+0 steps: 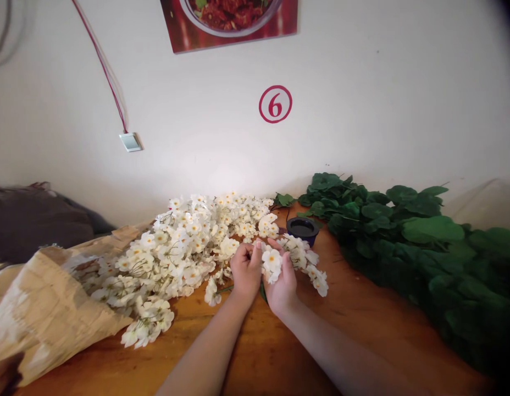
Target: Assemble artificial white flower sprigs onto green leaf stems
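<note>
Above the wooden table [255,341], both my hands meet around a spray of white artificial flowers [272,263] with yellow-orange centres. My left hand [245,268] is closed, thumb up, at the left side of the spray; its curled fingers hide what lies inside them. Blossoms rest in my right hand [282,280], whose thumb and fingers curve around them. More blooms of the spray stick out to the right of that hand. Just behind it stands a small dark round pot [303,229]. A large heap of white artificial flowers [184,242] lies left of my hands.
A brown paper bag [61,308] lies at the left with flowers at its mouth. Green artificial leaves [387,236] are piled along the right side. A dark cloth item [36,220] sits far left. The white wall [205,126] stands behind the table.
</note>
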{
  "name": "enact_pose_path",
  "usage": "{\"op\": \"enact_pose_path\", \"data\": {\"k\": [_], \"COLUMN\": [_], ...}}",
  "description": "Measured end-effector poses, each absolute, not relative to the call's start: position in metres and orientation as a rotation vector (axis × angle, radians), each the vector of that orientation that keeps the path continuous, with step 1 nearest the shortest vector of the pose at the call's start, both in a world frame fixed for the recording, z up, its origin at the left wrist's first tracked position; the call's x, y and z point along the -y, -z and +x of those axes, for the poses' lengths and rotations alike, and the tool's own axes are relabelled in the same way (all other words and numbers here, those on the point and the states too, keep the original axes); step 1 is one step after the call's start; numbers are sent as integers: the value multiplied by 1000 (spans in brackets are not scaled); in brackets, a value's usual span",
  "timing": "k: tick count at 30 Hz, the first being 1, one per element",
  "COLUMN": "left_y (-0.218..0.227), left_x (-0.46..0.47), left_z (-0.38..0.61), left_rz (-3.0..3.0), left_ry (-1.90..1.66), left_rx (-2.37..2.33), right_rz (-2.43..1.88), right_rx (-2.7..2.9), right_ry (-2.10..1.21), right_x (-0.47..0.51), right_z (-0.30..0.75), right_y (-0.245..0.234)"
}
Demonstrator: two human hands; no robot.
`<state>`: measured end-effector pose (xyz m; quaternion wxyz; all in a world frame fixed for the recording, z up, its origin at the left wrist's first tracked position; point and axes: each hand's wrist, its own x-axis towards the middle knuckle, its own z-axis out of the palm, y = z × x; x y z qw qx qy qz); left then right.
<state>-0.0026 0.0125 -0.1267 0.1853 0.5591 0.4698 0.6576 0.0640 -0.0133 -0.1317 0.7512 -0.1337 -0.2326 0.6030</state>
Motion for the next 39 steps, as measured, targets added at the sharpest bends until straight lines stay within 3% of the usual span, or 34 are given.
{"op": "enact_pose_path", "data": {"k": [6,16,39], "left_y": [120,121,126], "left_x": [-8,-4,-5], "left_z": [-1,4,11], "left_rz": [1488,1982,1828], "left_ry": [-1910,-1848,-1845], "left_rx": [-1320,-1056,-959], "right_rz": [-324,-397,-422], "right_rx": [519,299,299], "right_ry": [-1240,-1589,-1511], "right_x": [11,5,6], "right_z": [62,74,75], "right_y": [134,123,111]}}
